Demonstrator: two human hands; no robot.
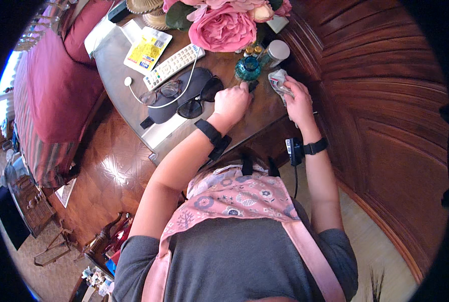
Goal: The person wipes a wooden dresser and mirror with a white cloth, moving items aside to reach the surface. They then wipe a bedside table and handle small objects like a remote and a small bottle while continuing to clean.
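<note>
My right hand grips a crumpled white cloth above the right part of a dark wooden table. My left hand has curled fingers beside a small black object; whether it holds that object is unclear. Just beyond it stands a teal glass vase, next to a glass jar with a silver lid. To the left lie sunglasses, clear-lensed glasses and a dark eye mask, with a white cable looped across them. A white remote control is behind these.
Pink artificial-looking flowers and a yellow-and-white packet are at the table's back. Carved wooden panelling rises on the right. A red cushioned seat is on the left. A black device with a cable hangs by my right wrist.
</note>
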